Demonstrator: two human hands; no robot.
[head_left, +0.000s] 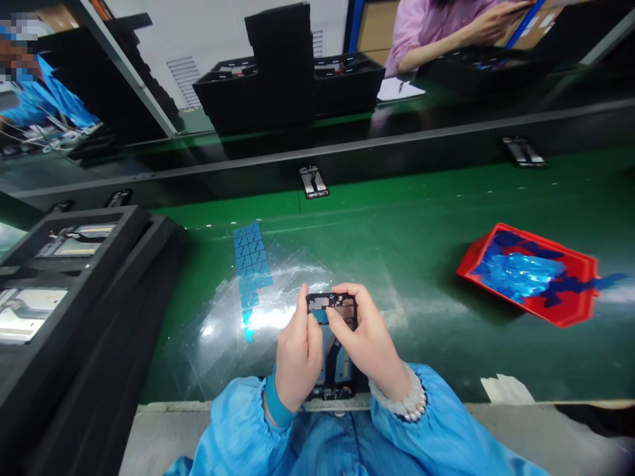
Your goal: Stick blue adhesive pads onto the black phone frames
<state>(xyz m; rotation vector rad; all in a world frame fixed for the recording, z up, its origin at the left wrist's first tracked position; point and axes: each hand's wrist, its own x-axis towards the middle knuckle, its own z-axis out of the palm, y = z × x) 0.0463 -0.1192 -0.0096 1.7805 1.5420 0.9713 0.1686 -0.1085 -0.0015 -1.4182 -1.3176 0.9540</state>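
I hold a black phone frame point(333, 305) upright over the near edge of the green mat point(426, 251). My left hand point(296, 350) grips its left side, thumb pressed on a small blue sticker near the frame's top. Closed around the right side is my right hand point(370, 344), with fingers curled over the top corner and a bead bracelet at the wrist. A clear sheet point(233, 330) carrying a column of blue stickers point(251, 261) lies on the mat just left of my hands.
Black trays point(74, 264) with phone parts are stacked at left. A red tray point(575, 311) of blue film scraps sits at right. Phone frames point(313, 182) lie on the dark conveyor behind. Other people work across the line near more black trays point(292, 79).
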